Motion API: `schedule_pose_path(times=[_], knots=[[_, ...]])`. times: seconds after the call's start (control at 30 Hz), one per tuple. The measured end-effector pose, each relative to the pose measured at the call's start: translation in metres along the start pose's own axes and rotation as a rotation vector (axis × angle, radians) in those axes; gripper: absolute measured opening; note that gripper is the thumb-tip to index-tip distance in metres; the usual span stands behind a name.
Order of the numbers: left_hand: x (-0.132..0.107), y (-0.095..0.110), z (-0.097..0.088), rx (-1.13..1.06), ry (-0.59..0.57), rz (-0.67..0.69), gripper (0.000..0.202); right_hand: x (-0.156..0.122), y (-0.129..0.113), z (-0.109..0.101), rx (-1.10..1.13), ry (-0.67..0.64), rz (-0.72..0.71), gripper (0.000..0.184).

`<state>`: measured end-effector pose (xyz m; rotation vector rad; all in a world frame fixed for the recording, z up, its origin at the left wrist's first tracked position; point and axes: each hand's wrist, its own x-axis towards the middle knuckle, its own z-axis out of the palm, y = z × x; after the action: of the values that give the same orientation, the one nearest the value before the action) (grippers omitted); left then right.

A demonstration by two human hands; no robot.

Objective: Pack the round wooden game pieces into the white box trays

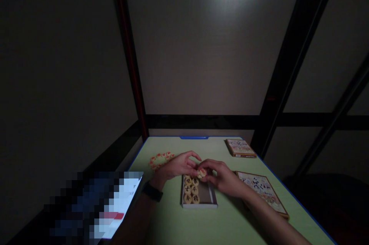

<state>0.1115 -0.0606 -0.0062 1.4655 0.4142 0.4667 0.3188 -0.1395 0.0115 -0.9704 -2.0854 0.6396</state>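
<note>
Xiangqi pieces with black characters (188, 189) lie in two columns along the left side of a shallow open box (198, 206). Above the far part of that box, my right hand (220, 176) pinches a xiangqi piece with a red character (202, 172) between thumb and fingers. My left hand (181, 166) reaches in from the left, its fingertips close against the same piece; its index finger is stretched out and apart. Whether the left fingers grip the piece too is hard to make out. More red-character pieces (152, 160) form a loose ring on the table, partly hidden behind my left hand.
A flat printed box lid (263, 191) lies right of the open box, partly under my right forearm. Another printed box (240, 148) sits at the table's far right corner. The green table (170, 222) has a blue edge. A blurred-out bright screen (121, 202) stands at left.
</note>
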Motion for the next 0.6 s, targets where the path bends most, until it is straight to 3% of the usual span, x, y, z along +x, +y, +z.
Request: schedule_pose_path(times=[0.1, 0.27, 0.33, 0.47, 0.6], knots=[[-0.001, -0.003, -0.003, 0.051, 0.071, -0.001, 0.064, 0.0, 0.001, -0.001, -0.052, 0.012, 0.04, 0.015], [0.001, -0.013, -0.02, 0.283, 0.5, 0.13, 0.041, 0.001, 0.012, 0.003, -0.402, -0.121, 0.095, 0.015], [0.002, -0.018, -0.024, 0.387, 0.594, 0.147, 0.03, 0.002, 0.017, 0.011, -0.542, -0.186, 0.086, 0.013], [0.001, -0.025, -0.021, 0.639, 0.619, 0.089, 0.018, 0.005, 0.022, 0.026, -0.685, -0.22, 0.084, 0.017], [-0.002, -0.02, -0.009, 0.885, 0.559, 0.02, 0.023, 0.005, 0.026, 0.027, -0.64, -0.18, 0.097, 0.018]])
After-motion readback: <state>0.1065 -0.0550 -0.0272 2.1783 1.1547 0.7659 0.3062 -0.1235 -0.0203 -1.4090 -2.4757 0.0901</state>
